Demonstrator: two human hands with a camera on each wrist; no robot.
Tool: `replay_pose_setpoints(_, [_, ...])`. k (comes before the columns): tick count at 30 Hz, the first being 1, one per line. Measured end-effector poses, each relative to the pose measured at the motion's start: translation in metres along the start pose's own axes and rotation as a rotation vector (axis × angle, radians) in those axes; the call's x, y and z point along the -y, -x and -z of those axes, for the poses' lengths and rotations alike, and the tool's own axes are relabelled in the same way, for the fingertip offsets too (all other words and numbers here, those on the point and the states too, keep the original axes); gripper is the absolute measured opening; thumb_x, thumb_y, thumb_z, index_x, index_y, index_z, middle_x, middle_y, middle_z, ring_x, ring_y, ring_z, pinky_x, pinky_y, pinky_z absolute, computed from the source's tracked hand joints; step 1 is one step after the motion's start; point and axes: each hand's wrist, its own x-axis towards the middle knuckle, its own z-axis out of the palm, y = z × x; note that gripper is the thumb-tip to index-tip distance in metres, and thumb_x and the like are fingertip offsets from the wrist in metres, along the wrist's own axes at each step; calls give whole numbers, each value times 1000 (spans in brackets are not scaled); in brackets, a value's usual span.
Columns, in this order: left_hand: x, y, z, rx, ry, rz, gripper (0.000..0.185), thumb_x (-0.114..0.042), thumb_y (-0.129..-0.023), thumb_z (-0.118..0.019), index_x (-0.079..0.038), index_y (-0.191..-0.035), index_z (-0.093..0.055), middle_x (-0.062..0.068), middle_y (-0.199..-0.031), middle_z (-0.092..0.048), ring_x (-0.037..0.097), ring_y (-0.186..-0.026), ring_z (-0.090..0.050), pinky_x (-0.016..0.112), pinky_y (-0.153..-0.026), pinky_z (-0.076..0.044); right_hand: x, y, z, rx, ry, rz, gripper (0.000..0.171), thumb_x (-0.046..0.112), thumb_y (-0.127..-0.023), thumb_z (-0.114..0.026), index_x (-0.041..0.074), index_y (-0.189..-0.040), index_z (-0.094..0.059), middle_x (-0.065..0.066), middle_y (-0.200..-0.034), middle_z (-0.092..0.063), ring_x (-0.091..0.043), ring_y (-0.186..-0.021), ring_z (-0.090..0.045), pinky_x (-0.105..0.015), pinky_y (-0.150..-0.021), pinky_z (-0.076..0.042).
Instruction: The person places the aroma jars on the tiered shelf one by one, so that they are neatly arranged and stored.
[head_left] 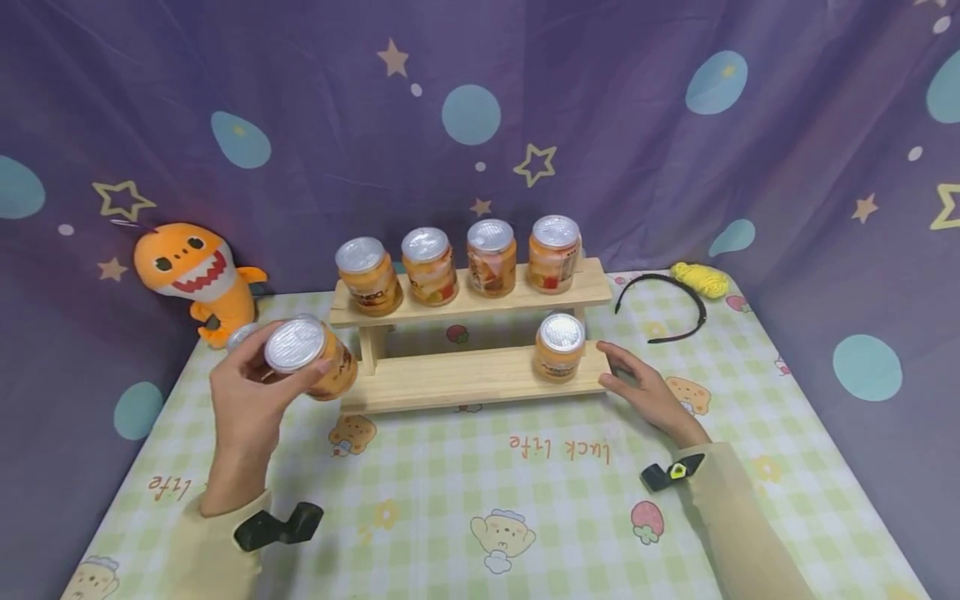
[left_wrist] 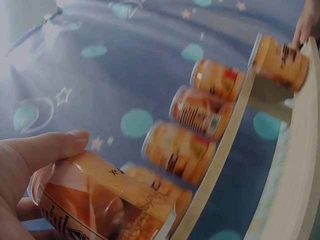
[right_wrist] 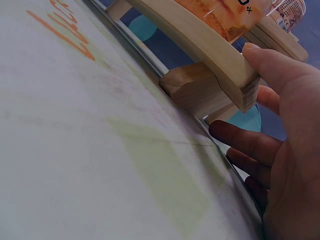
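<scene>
Purple cloth (head_left: 600,125) printed with stars and pale blue dots hangs behind and to both sides of a table (head_left: 525,500) covered in a green-and-yellow checked sheet with little cartoon bears, strawberries and orange lettering. At the back of the table stands a two-step wooden rack (head_left: 480,375). Four jars (head_left: 457,265) with silver lids sit in a row on its upper step, and one more jar (head_left: 559,347) stands near the right end of the lower step.

Off the rack's left end, the left hand (head_left: 243,400) grips a tilted jar (head_left: 311,357) above the table, fingers and thumb wrapped round it, its lid turned toward the camera. The right hand (head_left: 648,392) rests at the right end of the lower step, fingers straight and relaxed, holding nothing, thumb against the wood just beside the lone jar.

An orange plush shark (head_left: 198,279) leans against the cloth at the back left. At the back right lie a black headband (head_left: 667,308) and a bundle of yellow cord (head_left: 701,277).
</scene>
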Motion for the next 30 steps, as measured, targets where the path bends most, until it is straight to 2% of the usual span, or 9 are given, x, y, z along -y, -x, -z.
replay_pose_setpoints(4, [-5, 7, -15, 86, -46, -9, 59, 12, -68, -84, -5, -122, -68, -11, -102, -69, 8, -90, -62, 11, -71, -51, 0, 0, 0, 4, -8, -1, 60, 32, -101, -60, 20, -155, -38, -10, -159, -41, -35, -145, -41, -57, -120, -28])
replay_pose_setpoints(9, [-9, 13, -35, 189, -51, -48, 60, 11, -67, -84, -3, -124, -67, -12, -102, -69, 6, -91, -62, 13, -72, -50, 0, 0, 0, 6, -14, 4, 60, 31, -101, -60, 21, -155, -38, -9, -158, -42, -34, -144, -42, -56, -120, -28])
replay_pose_setpoints(16, [-7, 17, -63, 298, -120, -34, 60, -4, -68, -90, -11, -124, -69, -17, -101, -68, 5, -94, -64, 17, -76, -52, -1, 1, 1, 6, -11, 10, 59, 30, -101, -60, 23, -155, -38, -11, -157, -44, -34, -143, -43, -56, -119, -29])
replay_pose_setpoints(19, [-3, 17, -78, 339, -114, -12, 62, -7, -67, -91, -11, -125, -68, -10, -106, -69, 5, -94, -64, 19, -78, -52, -3, 0, 1, 1, -10, 3, 58, 30, -101, -60, 23, -154, -39, -11, -156, -45, -34, -143, -43, -56, -120, -28])
replay_pose_setpoints(24, [7, 19, -103, 404, -84, -22, 63, -7, -65, -93, -11, -123, -69, 8, -114, -71, 7, -90, -64, 18, -76, -52, -5, -1, 0, -2, -9, 7, 58, 29, -101, -60, 22, -154, -39, -12, -155, -46, -35, -143, -43, -56, -120, -27])
replay_pose_setpoints(30, [15, 22, -128, 453, -70, -37, 64, -8, -66, -92, -10, -124, -68, 13, -118, -71, 10, -92, -65, 18, -77, -53, -1, 0, 1, 0, -11, 3, 59, 30, -101, -60, 22, -154, -39, -11, -156, -45, -34, -143, -43, -56, -120, -27])
